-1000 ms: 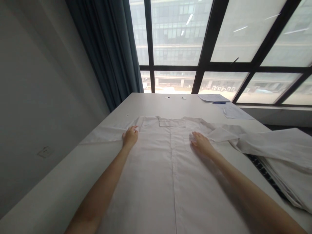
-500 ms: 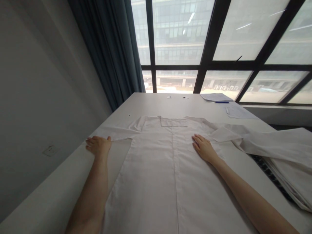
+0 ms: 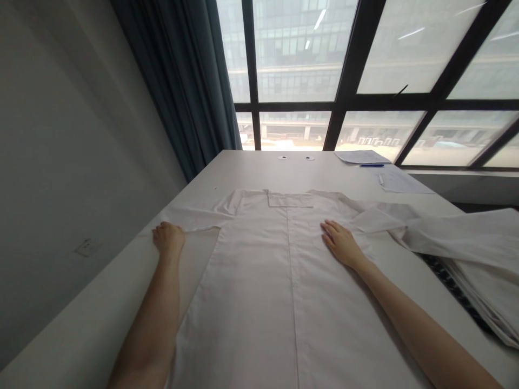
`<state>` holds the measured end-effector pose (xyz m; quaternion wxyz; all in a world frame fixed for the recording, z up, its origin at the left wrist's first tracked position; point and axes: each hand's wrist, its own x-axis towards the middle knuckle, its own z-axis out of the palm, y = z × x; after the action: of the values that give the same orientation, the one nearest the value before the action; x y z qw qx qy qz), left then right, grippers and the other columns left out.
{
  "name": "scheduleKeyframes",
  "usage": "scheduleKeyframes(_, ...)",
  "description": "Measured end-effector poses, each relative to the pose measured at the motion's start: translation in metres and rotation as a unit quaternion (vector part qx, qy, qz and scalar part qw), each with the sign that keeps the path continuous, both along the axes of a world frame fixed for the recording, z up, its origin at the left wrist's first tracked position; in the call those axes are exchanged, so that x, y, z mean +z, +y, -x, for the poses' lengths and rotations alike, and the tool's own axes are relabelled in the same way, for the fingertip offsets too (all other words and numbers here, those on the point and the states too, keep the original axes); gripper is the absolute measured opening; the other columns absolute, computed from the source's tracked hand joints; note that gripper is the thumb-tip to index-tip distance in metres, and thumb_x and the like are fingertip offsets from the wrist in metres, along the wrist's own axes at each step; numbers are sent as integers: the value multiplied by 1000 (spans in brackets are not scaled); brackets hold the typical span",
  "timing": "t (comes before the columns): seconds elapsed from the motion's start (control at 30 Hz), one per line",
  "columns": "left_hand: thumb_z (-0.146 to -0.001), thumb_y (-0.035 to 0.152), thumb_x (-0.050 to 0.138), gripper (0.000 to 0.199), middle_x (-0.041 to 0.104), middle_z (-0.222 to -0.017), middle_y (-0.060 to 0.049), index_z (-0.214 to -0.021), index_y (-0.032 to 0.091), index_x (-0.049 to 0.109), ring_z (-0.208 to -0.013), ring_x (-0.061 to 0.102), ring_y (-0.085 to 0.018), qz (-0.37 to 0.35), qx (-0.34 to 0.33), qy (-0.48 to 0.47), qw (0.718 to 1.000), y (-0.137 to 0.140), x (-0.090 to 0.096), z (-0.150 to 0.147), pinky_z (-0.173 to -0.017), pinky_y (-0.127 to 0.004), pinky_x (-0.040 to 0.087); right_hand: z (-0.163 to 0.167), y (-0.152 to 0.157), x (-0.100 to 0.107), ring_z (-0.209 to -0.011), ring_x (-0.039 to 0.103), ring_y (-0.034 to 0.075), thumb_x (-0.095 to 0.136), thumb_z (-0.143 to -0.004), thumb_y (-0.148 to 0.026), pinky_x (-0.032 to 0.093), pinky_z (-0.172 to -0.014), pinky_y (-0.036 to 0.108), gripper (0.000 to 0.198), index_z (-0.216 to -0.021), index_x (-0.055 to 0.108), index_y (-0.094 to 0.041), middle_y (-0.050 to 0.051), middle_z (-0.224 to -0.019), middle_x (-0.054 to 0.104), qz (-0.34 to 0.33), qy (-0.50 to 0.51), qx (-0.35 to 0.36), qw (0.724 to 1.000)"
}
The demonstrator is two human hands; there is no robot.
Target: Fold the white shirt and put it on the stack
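Observation:
A white shirt (image 3: 263, 270) lies flat, back side up, along a long white table (image 3: 251, 167), its collar end toward the window. My left hand (image 3: 168, 237) rests at the cuff end of the left sleeve (image 3: 190, 219), fingers curled onto the fabric near the table's left edge. My right hand (image 3: 340, 243) lies flat, fingers together, on the shirt's right shoulder area. The right sleeve (image 3: 373, 216) stretches off to the right toward a heap of cloth.
A pile of white garments (image 3: 470, 243) lies at the right over a dark keyboard (image 3: 450, 278). Papers (image 3: 360, 156) and a blue pen (image 3: 372, 165) sit at the far right by the window. A dark curtain (image 3: 182, 81) hangs at the left.
My left hand slid from the shirt's left shoulder out along the sleeve to its cuff, then drew slightly inward. My right hand stayed pressed on the shirt.

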<state>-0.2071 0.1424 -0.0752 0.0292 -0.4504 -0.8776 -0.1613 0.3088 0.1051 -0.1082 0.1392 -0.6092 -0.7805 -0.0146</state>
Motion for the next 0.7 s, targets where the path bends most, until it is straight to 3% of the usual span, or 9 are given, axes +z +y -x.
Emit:
scheduleKeyframes(0.2,-87,23,47,38,63,-114,-23,-121,8,51,-111,59,-36,-8,38,9,999,-4,8,-3,-96,-50,40,0,0,0,-133,39,24,33,-96,-35,33,-109,40,48,-133,52,-13,12,-143,47,1,5,0,1000)
scheduleKeyframes(0.27,-85,17,46,34,66,-113,-19,-118,13,54,-111,59,-34,-53,22,-27,998,-2,10,-4,-94,-48,42,0,-1,0,-133,39,24,33,-96,-35,33,-109,40,47,-133,52,-13,12,-142,48,0,5,-1,1000)
scheduleKeyframes(0.47,-84,14,46,33,67,-117,-8,-115,17,56,-111,61,-21,-245,-99,-122,957,15,16,-21,-97,-32,44,0,0,-1,-131,42,25,36,-95,-34,35,-108,41,45,-131,54,-14,13,-140,50,-17,9,9,1000)
scheduleKeyframes(0.57,-81,12,49,30,69,-112,-10,-108,15,60,-106,64,-20,-342,-195,-188,900,23,21,-50,-96,-31,46,0,0,-2,-130,43,27,36,-95,-33,37,-107,43,45,-130,55,-12,15,-138,51,-28,16,16,999)
scheduleKeyframes(0.63,-81,14,50,28,70,-110,-8,-106,16,61,-103,65,-19,-347,-261,-231,871,25,25,-78,-93,-30,48,0,0,-2,-130,44,27,37,-95,-32,38,-106,45,44,-129,55,-11,16,-138,52,-33,20,19,999)
scheduleKeyframes(0.7,-82,17,50,26,70,-108,-6,-106,18,63,-101,66,-19,-306,-323,-262,856,21,28,-108,-91,-31,49,0,0,-2,-130,44,28,37,-95,-32,38,-105,46,44,-129,56,-11,16,-137,52,-35,22,21,999)
